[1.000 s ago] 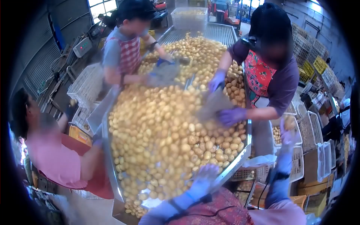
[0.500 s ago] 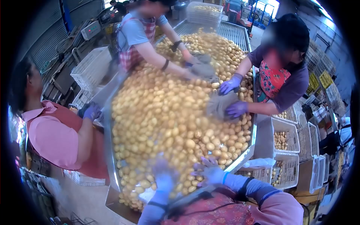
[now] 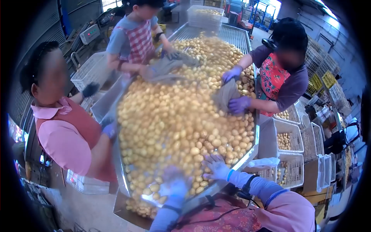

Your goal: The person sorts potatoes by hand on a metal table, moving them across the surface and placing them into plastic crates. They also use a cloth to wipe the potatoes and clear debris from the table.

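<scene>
Small yellow potatoes (image 3: 166, 120) cover a metal-rimmed sorting table (image 3: 250, 156) in front of me. My right hand (image 3: 216, 167), in a pale glove with a blue band at the wrist, lies on the potatoes near the table's right front corner. Its fingers are spread and hold nothing. My left hand (image 3: 177, 181), also gloved, is over the potatoes at the front edge, beside a bare shiny patch of the table. Motion smears its fingers. Potatoes also lie in a chute (image 3: 141, 208) at the front left.
A co-worker on the right holds a grey cloth (image 3: 227, 94) on the potatoes with purple gloves. Another at the back holds a grey cloth (image 3: 166, 69). A third person (image 3: 67, 131) stands at the left. White crates (image 3: 290, 168) with potatoes stand at the right.
My left hand has moved a little right and down, while my right hand stays spread on the potatoes. The back co-worker's cloth has moved left. The person at the left has turned toward the table.
</scene>
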`<state>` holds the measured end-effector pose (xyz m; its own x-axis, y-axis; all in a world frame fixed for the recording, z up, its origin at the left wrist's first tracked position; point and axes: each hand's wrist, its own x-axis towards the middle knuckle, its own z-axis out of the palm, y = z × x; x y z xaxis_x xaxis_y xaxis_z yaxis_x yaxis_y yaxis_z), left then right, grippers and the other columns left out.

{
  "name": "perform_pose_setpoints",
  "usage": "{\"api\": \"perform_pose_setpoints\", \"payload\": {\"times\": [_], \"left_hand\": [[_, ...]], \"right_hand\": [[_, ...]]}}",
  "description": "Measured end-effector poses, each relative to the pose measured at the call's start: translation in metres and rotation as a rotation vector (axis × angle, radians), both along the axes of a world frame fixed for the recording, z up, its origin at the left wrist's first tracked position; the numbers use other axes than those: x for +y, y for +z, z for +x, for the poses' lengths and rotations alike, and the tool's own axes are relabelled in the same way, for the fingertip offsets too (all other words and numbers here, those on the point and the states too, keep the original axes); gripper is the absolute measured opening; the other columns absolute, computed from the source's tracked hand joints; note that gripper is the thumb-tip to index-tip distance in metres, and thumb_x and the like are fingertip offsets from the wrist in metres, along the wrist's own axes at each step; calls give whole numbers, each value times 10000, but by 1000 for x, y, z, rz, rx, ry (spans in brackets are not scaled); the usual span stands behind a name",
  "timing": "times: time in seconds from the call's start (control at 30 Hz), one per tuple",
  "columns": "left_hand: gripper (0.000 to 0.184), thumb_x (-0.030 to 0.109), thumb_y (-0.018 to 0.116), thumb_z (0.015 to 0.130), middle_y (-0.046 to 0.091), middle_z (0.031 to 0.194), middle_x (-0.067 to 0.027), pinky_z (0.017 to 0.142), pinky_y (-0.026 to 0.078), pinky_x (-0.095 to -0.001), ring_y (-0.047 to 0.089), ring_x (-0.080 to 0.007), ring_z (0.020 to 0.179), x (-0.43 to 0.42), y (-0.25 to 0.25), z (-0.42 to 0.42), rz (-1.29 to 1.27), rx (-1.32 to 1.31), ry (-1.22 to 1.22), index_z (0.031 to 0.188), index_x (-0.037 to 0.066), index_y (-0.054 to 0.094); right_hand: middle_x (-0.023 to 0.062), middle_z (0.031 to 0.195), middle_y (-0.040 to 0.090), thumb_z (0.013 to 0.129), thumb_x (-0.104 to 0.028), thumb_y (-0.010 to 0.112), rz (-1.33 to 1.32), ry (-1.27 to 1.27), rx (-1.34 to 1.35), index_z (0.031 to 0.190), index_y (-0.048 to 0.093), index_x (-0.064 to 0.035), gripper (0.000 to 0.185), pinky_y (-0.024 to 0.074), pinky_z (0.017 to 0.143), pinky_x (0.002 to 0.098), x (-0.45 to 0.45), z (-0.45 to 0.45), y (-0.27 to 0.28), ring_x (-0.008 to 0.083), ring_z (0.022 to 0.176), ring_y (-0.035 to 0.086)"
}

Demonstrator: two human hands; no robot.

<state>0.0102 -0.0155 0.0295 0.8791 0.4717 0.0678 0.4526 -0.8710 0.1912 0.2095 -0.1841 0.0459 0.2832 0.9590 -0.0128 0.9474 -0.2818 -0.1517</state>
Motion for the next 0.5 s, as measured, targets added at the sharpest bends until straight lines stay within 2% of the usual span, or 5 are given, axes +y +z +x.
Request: {"api": "perform_pose_setpoints", "payload": {"times": [0.3, 0.37, 0.4, 0.47, 0.5], "left_hand": [[687, 532, 544, 870, 372, 1471, -196, 1134, 120, -647, 240, -499, 1380, 44, -13, -135, 124, 145, -213, 1385, 83, 475], [677, 523, 541, 882, 376, 1461, -204, 1160, 135, -595, 225, -477, 1397, 44, -19, -105, 121, 83, 58, 1394, 88, 463], [688, 516, 533, 902, 362, 1470, -214, 1178, 155, -526, 232, -410, 1416, 44, 64, -43, -218, 442, 235, 1422, 82, 413], [609, 443, 526, 933, 385, 1480, -172, 1178, 163, -504, 265, -359, 1415, 37, 5, -27, -295, -41, 170, 1407, 73, 428], [616, 437, 534, 927, 389, 1484, -151, 1168, 163, -536, 254, -377, 1419, 28, 4, -10, -334, 153, 190, 1419, 84, 424]], "right_hand": [[106, 1548, 292, 884, -482, 558, -84, 297, 494, 1414, 457, -300, 570, 175, 1156, 533, 42, -53, 3, 368, 1426, 236], [109, 1447, 389, 880, -475, 558, -41, 380, 537, 1349, 507, -267, 515, 221, 1131, 529, 70, -64, -21, 351, 1351, 323], [110, 1397, 437, 879, -472, 558, -107, 421, 543, 1316, 532, -251, 491, 245, 1118, 527, 78, -70, -34, 343, 1313, 367], [113, 1296, 533, 875, -465, 558, -370, 471, 590, 1251, 582, -219, 449, 292, 1093, 524, 90, -77, -50, 327, 1237, 455], [115, 1245, 581, 874, -462, 558, -502, 488, 624, 1218, 607, -203, 433, 315, 1080, 522, 90, -72, -54, 319, 1200, 498]]}}
